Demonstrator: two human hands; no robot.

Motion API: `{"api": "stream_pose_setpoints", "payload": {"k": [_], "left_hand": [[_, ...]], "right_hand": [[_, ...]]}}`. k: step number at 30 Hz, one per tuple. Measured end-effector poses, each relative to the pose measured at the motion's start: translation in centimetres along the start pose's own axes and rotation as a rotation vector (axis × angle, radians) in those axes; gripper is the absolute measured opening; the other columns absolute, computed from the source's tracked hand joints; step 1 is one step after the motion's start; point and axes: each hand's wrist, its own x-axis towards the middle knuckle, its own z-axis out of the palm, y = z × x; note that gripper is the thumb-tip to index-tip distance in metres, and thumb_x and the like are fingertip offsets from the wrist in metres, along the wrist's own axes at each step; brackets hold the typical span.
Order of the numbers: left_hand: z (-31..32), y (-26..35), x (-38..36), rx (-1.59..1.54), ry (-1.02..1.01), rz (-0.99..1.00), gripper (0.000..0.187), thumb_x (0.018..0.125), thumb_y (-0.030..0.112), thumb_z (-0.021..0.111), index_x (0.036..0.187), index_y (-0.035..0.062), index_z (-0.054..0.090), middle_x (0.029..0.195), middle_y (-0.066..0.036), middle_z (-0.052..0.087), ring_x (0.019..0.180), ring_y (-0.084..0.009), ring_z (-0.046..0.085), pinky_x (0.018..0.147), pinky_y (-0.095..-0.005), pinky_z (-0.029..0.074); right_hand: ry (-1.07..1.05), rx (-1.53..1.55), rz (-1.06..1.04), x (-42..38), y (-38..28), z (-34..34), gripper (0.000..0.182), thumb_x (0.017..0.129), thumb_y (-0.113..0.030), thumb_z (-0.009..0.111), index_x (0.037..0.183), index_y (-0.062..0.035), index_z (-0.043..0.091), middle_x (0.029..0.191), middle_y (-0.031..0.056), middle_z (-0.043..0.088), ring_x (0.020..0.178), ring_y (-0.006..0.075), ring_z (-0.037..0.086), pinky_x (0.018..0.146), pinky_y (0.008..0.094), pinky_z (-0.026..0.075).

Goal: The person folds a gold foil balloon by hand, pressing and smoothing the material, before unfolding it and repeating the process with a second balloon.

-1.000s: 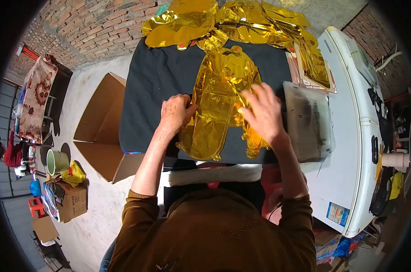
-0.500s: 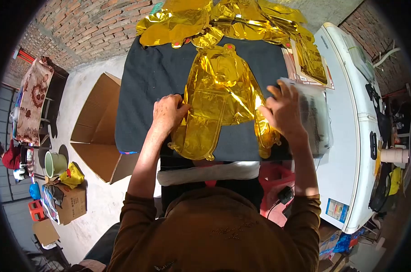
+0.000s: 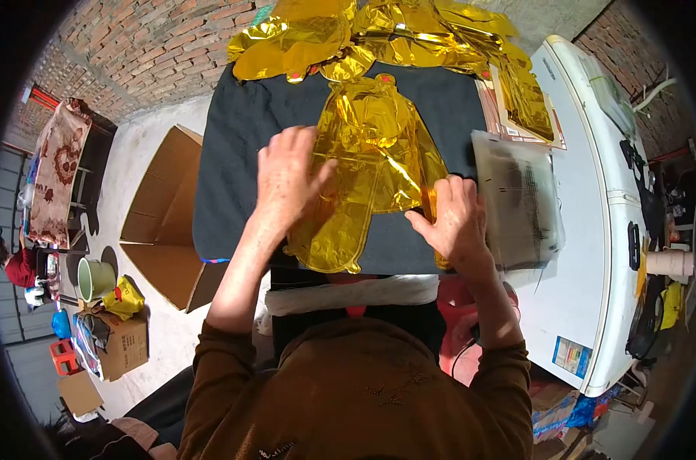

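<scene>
A flat gold foil piece (image 3: 363, 161) lies on the dark cloth (image 3: 248, 115) in front of me, with a small red spot at its top. My left hand (image 3: 289, 176) is over its left edge, fingers apart and slightly blurred, with nothing visible in it. My right hand (image 3: 455, 222) rests on the lower right part of the foil, thumb spread away from the bent fingers. It covers that end of the foil. More gold foil pieces (image 3: 417, 38) lie heaped along the far edge of the cloth.
Clear plastic bags (image 3: 519, 203) lie right of the cloth, beside a white freezer (image 3: 578, 230). An open cardboard box (image 3: 164, 218) stands on the floor at left. Farther left are a green bucket (image 3: 95, 278) and a person in red (image 3: 19, 267).
My left hand has moved up and its fingers have spread. My right hand has come down and slightly left onto the foil's lower right part.
</scene>
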Motion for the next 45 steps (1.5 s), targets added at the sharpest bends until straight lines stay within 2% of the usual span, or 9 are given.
{"api": "stream_pose_setpoints", "payload": {"k": [5, 10, 14, 22, 25, 32, 38, 41, 45], "left_hand": [[4.1, 3.5, 1.2, -0.115, -0.167, 0.41, 0.055, 0.092, 0.035, 0.079, 0.138, 0.0076, 0.062, 0.142, -0.016, 0.061, 0.138, -0.035, 0.054, 0.114, -0.0493, 0.043], [8.3, 3.9, 1.5, -0.18, -0.247, 0.482, 0.062, 0.098, 0.046, 0.071, 0.145, 0.0075, 0.059, 0.152, -0.017, 0.056, 0.147, -0.036, 0.047, 0.122, -0.0539, 0.036], [9.4, 3.8, 2.1, -0.149, -0.211, 0.461, 0.061, 0.103, 0.05, 0.063, 0.146, 0.007, 0.059, 0.154, -0.017, 0.054, 0.149, -0.0356, 0.045, 0.123, -0.055, 0.034], [11.2, 3.1, 3.5, -0.108, -0.16, 0.438, 0.055, 0.106, 0.049, 0.059, 0.144, 0.0095, 0.061, 0.154, -0.015, 0.054, 0.15, -0.036, 0.044, 0.121, -0.0548, 0.034], [11.5, 3.4, 3.3, -0.108, -0.146, 0.423, 0.054, 0.105, 0.049, 0.06, 0.143, 0.0104, 0.062, 0.154, -0.014, 0.055, 0.148, -0.0353, 0.045, 0.117, -0.0536, 0.037], [11.6, 4.3, 2.9, -0.037, -0.112, 0.406, 0.056, 0.103, 0.051, 0.061, 0.143, 0.0121, 0.064, 0.152, -0.013, 0.056, 0.142, -0.0366, 0.048, 0.114, -0.0555, 0.036], [11.4, 4.6, 2.9, -0.004, -0.118, 0.4, 0.057, 0.104, 0.054, 0.058, 0.144, 0.0138, 0.063, 0.149, -0.013, 0.057, 0.137, -0.0354, 0.05, 0.112, -0.0571, 0.036], [11.2, 4.5, 2.8, -0.01, -0.133, 0.401, 0.056, 0.104, 0.053, 0.059, 0.143, 0.0141, 0.064, 0.149, -0.012, 0.057, 0.136, -0.0352, 0.051, 0.11, -0.0564, 0.037], [10.9, 4.7, 3.1, -0.016, -0.16, 0.391, 0.054, 0.103, 0.052, 0.06, 0.141, 0.0144, 0.065, 0.148, -0.012, 0.059, 0.134, -0.0349, 0.053, 0.108, -0.0546, 0.039]], "right_hand": [[0.015, -0.08, 0.026, -1.0, 0.8, 1.2, 0.037, 0.074, -0.026, 0.084, 0.099, -0.0074, 0.063, 0.109, 0.0099, 0.063, 0.102, 0.0312, 0.06, 0.083, 0.047, 0.05], [0.056, 0.018, 0.066, -1.4, 2.5, 2.4, 0.025, 0.078, -0.012, 0.074, 0.099, -0.0047, 0.062, 0.103, 0.0152, 0.068, 0.099, 0.0363, 0.065, 0.08, 0.0516, 0.052], [0.022, 0.292, 0.198, -0.7, 5.2, 2.9, 0.018, 0.086, -0.007, 0.067, 0.099, -0.0003, 0.056, 0.083, 0.0254, 0.063, 0.077, 0.0461, 0.062, 0.071, 0.0545, 0.05], [-0.121, 0.657, 0.587, -0.9, 8.6, 1.2, 0.017, 0.098, -0.016, 0.056, 0.108, -0.0024, 0.056, 0.092, 0.0297, 0.062, 0.085, 0.0488, 0.063, 0.075, 0.053, 0.049], [0.023, 0.421, 0.465, -1.3, 7.9, 1.6, 0.024, 0.099, -0.018, 0.056, 0.117, -0.0019, 0.056, 0.098, 0.0338, 0.067, 0.093, 0.0531, 0.066, 0.079, 0.0589, 0.05], [-0.19, 0.076, 0.482, -0.2, 6.3, -0.7, 0.042, 0.099, -0.027, 0.063, 0.134, -0.0056, 0.051, 0.09, 0.0285, 0.074, 0.078, 0.0537, 0.07, 0.077, 0.064, 0.055], [-0.009, -0.275, 0.24, 0.1, 3.7, -1.3, 0.069, 0.087, -0.03, 0.08, 0.145, -0.0051, 0.051, 0.126, 0.0181, 0.07, 0.119, 0.0373, 0.068, 0.1, 0.052, 0.054], [0.152, -0.459, 0.054, 0.9, 1.4, -2.6, 0.063, 0.086, -0.023, 0.079, 0.142, -0.0041, 0.058, 0.134, 0.0146, 0.065, 0.133, 0.0339, 0.058, 0.111, 0.0493, 0.047], [0.212, -0.035, -0.229, 1.6, -1.1, -2.3, 0.033, 0.088, -0.007, 0.066, 0.119, 0.0028, 0.072, 0.129, 0.0158, 0.066, 0.128, 0.0355, 0.061, 0.112, 0.0493, 0.047]]}}
